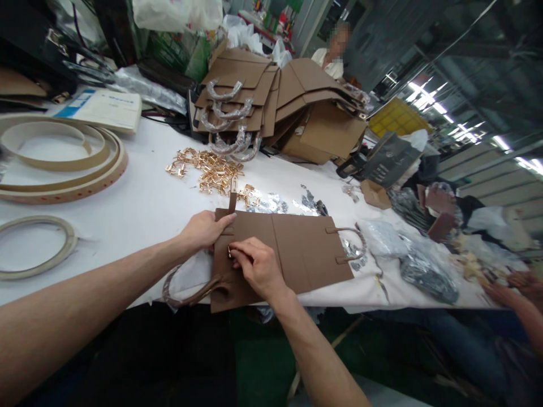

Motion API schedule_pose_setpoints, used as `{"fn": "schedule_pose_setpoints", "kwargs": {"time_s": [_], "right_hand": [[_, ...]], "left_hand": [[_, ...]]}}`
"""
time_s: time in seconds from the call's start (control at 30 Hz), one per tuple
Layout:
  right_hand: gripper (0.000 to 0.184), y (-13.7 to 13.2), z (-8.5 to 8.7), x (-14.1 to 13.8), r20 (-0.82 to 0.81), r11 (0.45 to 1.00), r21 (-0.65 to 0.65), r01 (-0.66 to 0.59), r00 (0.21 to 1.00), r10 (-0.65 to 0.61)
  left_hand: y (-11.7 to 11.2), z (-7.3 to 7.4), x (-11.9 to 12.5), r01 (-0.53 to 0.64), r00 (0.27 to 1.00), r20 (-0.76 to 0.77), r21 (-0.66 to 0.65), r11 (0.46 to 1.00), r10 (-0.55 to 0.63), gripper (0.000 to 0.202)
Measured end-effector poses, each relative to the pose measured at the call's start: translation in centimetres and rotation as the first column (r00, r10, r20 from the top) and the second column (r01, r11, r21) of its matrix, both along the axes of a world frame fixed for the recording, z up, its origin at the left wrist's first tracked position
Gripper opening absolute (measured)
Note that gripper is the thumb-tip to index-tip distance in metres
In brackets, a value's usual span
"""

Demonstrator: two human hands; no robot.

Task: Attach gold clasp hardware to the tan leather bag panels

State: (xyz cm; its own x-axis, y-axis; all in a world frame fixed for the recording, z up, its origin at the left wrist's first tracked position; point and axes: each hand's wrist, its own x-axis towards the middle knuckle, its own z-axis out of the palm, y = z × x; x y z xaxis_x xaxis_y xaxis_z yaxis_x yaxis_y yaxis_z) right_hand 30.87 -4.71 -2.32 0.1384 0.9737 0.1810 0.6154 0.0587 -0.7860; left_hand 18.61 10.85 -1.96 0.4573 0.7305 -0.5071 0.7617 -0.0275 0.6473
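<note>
A flat brown bag panel (309,249) lies at the table's front edge. Curved handles wrapped in clear film are fixed at its two ends, the right handle (362,240) and the left handle (193,297). My left hand (203,229) grips the panel's upper left edge, thumb on top and the other fingers partly hidden. Just above that thumb a short brown strap (233,202) sticks up, with gold-coloured metal near its tip. Over the panel's left part, my right hand (258,265) is closed in a pinch on a small shiny metal fitting (229,251), too small to make out fully.
Gold-coloured metal fittings (216,169) lie heaped beyond the panel. Behind them rises a stack of brown bag panels (241,73). Rolls of tape (63,192) sit at left, plastic-wrapped packets (428,274) at right. A co-worker's hands (504,288) are at far right.
</note>
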Motion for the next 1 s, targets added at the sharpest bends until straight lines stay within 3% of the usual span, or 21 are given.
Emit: {"fn": "schedule_pose_setpoints", "kwargs": {"time_s": [0.27, 0.47, 0.67, 0.9, 1.0], "right_hand": [[0.017, 1.0, 0.9, 2.5, 0.107, 0.972, 0.008, -0.233, 0.967, 0.231], [0.014, 0.6, -0.1, 1.5, 0.149, 0.985, 0.062, -0.159, 0.978, 0.148], [0.014, 0.1, -0.5, -0.1, 0.323, 0.999, -0.022, -0.049, 0.945, 0.053], [0.015, 0.1, -0.9, 0.0, 0.323, 0.998, -0.056, -0.019, 0.946, 0.037], [0.017, -0.1, -1.2, -0.2, 0.358, 0.999, -0.034, -0.016, 0.933, 0.027]], "left_hand": [[-0.1, 0.4, 0.0, 0.004, 1.000, 0.003, -0.025, 1.000, -0.004, 0.063], [0.1, 0.8, 0.2, 0.000, 1.000, -0.007, -0.028, 1.000, -0.001, 0.060], [0.4, 0.7, 0.5, -0.003, 1.000, 0.009, -0.040, 0.999, 0.004, 0.057], [0.2, 0.5, -1.0, 0.014, 0.983, 0.182, -0.191, 0.981, 0.021, 0.065], [0.1, 0.3, -1.8, 0.059, 0.968, 0.251, -0.176, 0.983, -0.013, 0.062]]}}
